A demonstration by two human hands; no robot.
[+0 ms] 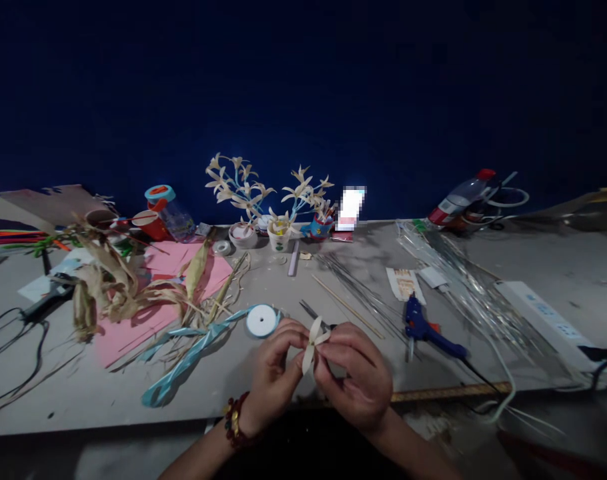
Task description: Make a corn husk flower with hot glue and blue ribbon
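Pinching a pale husk flower (311,343), the left hand (278,360) and right hand (356,373) meet above the near edge of the grey surface (108,400). The grip of the left hand is pressed together on the flower from one side; that of the right hand, with thumb and fingers bent, pinches it from the other. The flower's narrow petals radiate from a small centre between the fingertips. A beaded bracelet (236,421) encircles the left wrist. Just beyond the right hand, scissors (309,309) lie partly hidden, their blades pointing away to the left. Beside the left hand lies a white spool (256,327) edged with light-blue tape. Farther left, a crumpled light-blue strip (166,387) extends toward the near edge, close to dried corn husks (116,290) spread over pink paper (213,273). To the right, a wooden stick (346,305) lies alongside loose wires (358,283), and a blue glue gun (436,339) rests nearby, its cord trailing toward the near edge. At the rear, two sprays of similar flowers stand upright, one in a white bowl (243,239), the other in a white cup (278,243). A red-capped bottle (458,200) leans at the far right.
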